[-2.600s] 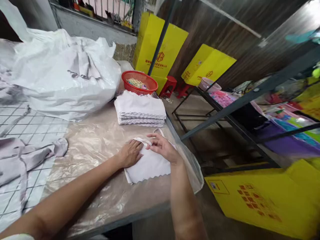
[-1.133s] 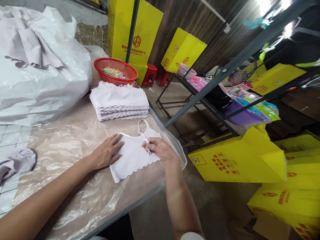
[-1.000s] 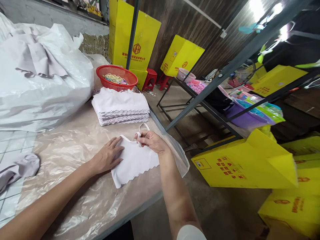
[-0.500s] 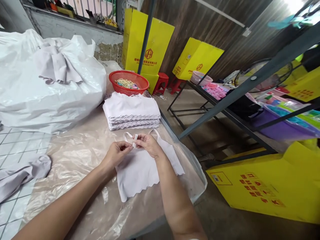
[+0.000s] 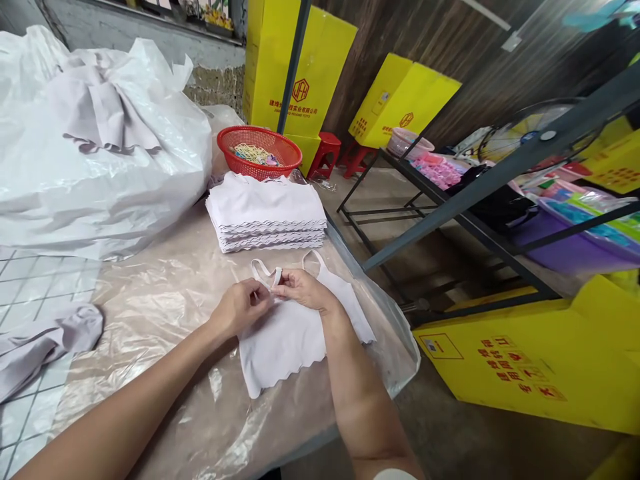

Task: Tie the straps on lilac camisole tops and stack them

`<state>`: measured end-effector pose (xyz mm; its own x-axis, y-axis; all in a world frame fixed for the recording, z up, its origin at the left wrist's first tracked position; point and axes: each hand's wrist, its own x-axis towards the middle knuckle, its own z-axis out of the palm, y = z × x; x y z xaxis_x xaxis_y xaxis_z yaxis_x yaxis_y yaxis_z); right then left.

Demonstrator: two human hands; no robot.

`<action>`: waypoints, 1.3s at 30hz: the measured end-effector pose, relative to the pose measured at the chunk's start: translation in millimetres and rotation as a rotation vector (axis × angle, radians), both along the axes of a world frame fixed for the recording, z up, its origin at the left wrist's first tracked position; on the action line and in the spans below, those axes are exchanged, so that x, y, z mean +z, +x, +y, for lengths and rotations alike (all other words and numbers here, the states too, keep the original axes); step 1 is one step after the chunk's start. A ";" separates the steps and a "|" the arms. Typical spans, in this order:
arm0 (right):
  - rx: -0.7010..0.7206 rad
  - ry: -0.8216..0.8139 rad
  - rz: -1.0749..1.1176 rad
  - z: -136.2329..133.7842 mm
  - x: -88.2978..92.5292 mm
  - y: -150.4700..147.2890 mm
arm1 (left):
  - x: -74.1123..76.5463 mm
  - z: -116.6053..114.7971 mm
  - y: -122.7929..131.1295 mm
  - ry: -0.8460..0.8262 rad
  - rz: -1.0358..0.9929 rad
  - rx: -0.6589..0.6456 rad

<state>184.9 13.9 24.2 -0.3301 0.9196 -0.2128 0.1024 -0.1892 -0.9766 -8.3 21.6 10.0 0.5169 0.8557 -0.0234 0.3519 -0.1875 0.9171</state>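
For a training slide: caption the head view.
Left hand and right hand pinch a strap of a scalloped white top on a table, beside a folded stack.

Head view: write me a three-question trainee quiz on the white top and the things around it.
1. True or false: the left hand and the right hand both pinch a strap of the top.
2. What stands just behind the stack of folded tops? A) red basket B) purple tub C) fan
3. Fill in: the top lies on a clear ____ sheet.
Key: 1 true; 2 A; 3 plastic.
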 end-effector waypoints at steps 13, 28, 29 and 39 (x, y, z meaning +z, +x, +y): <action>0.232 0.044 -0.253 -6.2 5.0 15.2 | -0.4 -14.5 3.0 0.275 0.354 -0.067; 0.260 -0.002 -0.242 -7.9 0.9 19.4 | -7.4 -18.5 5.3 0.252 0.305 -0.038; 0.255 -0.003 -0.244 -7.9 1.3 19.3 | -7.6 -18.8 5.5 0.243 0.307 -0.038; 0.264 -0.035 -0.278 -7.8 1.8 19.3 | -6.7 -19.5 6.3 0.201 0.284 -0.049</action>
